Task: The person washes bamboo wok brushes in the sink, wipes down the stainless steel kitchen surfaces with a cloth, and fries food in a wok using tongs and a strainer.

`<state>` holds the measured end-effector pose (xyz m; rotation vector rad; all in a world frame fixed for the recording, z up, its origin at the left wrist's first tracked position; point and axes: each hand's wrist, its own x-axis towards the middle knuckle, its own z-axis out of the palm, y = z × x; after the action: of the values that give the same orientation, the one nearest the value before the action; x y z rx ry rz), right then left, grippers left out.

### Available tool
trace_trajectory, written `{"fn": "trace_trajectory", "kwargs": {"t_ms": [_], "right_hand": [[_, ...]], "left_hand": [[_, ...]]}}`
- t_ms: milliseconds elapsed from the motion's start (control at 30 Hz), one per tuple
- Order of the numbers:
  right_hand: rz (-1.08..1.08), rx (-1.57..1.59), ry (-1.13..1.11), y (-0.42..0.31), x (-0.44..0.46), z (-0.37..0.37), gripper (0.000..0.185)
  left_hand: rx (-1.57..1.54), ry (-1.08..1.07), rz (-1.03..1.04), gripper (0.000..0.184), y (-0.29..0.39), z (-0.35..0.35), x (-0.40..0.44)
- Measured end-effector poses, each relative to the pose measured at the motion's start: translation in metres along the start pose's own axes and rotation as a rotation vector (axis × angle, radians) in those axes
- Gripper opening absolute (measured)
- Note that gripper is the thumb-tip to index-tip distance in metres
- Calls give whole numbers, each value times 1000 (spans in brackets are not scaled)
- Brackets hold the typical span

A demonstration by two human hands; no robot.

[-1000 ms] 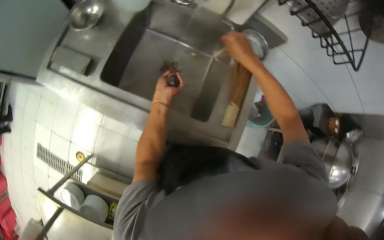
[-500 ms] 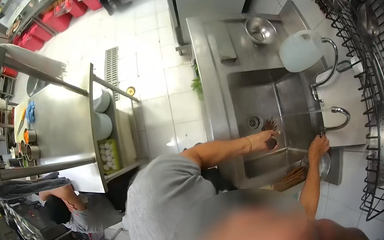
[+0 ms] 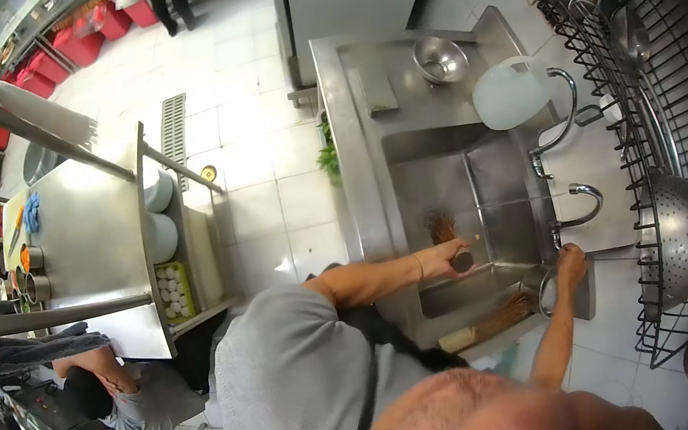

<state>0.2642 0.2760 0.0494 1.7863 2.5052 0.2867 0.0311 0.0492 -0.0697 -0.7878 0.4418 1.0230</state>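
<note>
My left hand (image 3: 444, 260) is closed around the dark handle of a bamboo wok brush (image 3: 442, 225). Its brown bristles fan out over the basin of the steel sink (image 3: 357, 240). My right hand (image 3: 571, 257) grips the handle at the base of the nearer curved faucet (image 3: 590, 209), its fingers partly hidden. From that spout a faint, thin line of water seems to cross the basin. A second long bristle brush (image 3: 502, 320) lies along the sink's edge, close to a metal container (image 3: 540, 285) half hidden by my right forearm.
A second faucet (image 3: 564, 111) stands beside a translucent plastic jug (image 3: 512, 92). A steel bowl (image 3: 440, 60) rests on the sink counter. A wire rack (image 3: 615, 121) holds a perforated ladle (image 3: 670, 242). Behind stands a steel prep table (image 3: 98, 234); another person (image 3: 153, 395) is at lower left.
The whole view has shifted, so the scene sits further left. The brush's bristles have swung slightly left in the basin. The water stream looks thinner. My right hand stays at the faucet handle.
</note>
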Motion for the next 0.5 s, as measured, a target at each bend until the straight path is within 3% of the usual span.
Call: {"fn": "trace_trajectory", "kwargs": {"t_ms": [100, 167, 233, 267, 333, 400, 467, 500], "right_hand": [[-14, -115, 267, -45, -37, -16, 27], [-240, 141, 192, -71, -59, 2, 33], [-261, 459, -314, -114, -93, -11, 36], [-297, 608, -388, -125, -106, -9, 39], [-350, 897, -523, -141, -127, -7, 47], [-156, 875, -603, -158, -132, -66, 53], [-247, 922, -482, -151, -124, -68, 59], [-435, 960, -317, -130, -120, -46, 61]], "left_hand": [[16, -100, -21, 32, -4, -11, 13], [186, -130, 73, 40, -5, -18, 32], [508, -154, 187, 47, -20, -8, 4], [659, -121, 252, 70, -33, -1, -12], [771, -332, 239, 82, -43, 6, -36], [868, -459, 261, 94, -38, 7, -42], [936, -471, 292, 100, -36, 13, -71], [914, -487, 302, 100, -25, -3, -39]]}}
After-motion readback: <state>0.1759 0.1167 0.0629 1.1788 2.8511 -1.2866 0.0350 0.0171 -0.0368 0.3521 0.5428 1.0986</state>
